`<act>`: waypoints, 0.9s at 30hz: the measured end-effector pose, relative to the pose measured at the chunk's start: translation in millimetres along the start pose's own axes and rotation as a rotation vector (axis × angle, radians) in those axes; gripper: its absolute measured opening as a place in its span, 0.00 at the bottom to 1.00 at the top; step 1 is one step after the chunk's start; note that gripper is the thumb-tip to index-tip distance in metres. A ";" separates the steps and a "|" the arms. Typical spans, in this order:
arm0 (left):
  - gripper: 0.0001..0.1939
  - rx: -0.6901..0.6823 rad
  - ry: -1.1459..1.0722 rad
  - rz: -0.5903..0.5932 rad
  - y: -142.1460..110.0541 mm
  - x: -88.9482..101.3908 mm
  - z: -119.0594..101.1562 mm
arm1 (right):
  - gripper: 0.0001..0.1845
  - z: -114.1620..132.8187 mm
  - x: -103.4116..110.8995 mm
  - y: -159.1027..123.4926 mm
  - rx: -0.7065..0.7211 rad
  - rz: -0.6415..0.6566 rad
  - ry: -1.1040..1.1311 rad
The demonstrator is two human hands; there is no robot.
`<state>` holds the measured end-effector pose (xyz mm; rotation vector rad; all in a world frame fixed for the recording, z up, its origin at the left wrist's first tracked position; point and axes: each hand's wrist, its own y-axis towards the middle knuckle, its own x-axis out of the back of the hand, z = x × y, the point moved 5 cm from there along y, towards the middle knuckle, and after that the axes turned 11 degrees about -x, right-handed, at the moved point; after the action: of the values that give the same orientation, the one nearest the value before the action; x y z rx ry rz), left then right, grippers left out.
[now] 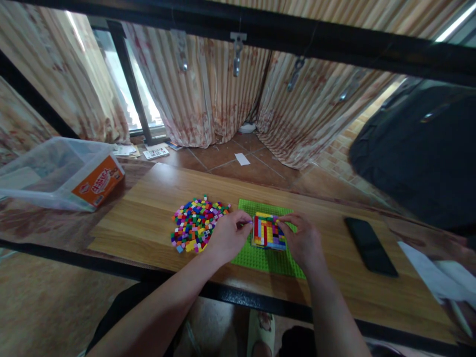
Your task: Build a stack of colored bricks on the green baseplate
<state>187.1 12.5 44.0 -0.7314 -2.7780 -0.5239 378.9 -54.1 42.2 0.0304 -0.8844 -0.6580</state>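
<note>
A block of multicoloured toy building bricks (268, 232) stands on a green studded baseplate (256, 259). Its top shows rows of red, yellow, blue and purple bricks. At its left edge, my left hand (228, 235) is closed in a pinch, with what looks like a tiny purple brick at the fingertips. My right hand (303, 240) has thumb and fingers closed on the block's upper right corner, covering part of it. A heap of small loose bricks (199, 223) in many colours lies beside my left hand.
A black phone (371, 246) lies on the wooden board (141, 218) to the right, with white papers (435, 267) beyond it. On the left sits a clear plastic bin (55, 171) with an orange label. A black metal bar (238, 32) crosses above, before curtains.
</note>
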 end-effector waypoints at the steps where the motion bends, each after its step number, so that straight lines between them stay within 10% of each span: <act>1: 0.06 0.003 0.001 0.000 0.0 0.2 0.1 | 0.14 0.2 -0.3 0.7 -0.014 0.003 0.016; 27: 0.06 0.006 0.052 0.013 -0.1 3.2 -3.3 | 0.22 -16.7 -7.2 8.5 -0.422 0.109 0.160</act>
<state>184.7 12.5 47.9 -0.7230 -2.7240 -0.5244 392.2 -47.3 28.8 -0.3375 -0.5759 -0.7183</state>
